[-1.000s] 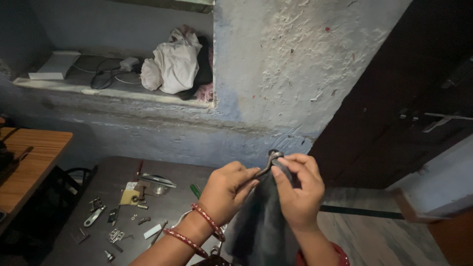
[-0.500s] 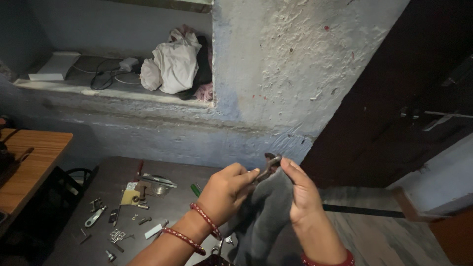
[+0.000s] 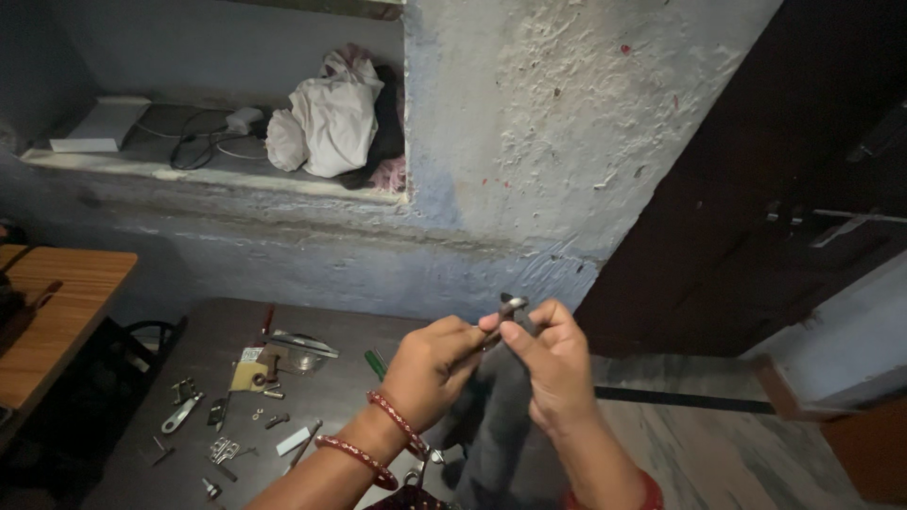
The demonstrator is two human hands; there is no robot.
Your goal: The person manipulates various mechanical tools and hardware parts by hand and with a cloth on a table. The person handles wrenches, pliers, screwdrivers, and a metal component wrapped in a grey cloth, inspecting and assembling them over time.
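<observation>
head view: left hand and right hand pinch dark cloth.

Both hands meet over the right end of the low table, left hand and right hand touching, a small metal tool between their fingertips and cloth hanging below. Loose metal parts lie left on the table. Behind, a bundled cloth bag sits on the wall ledge, a doorway to the right.
</observation>
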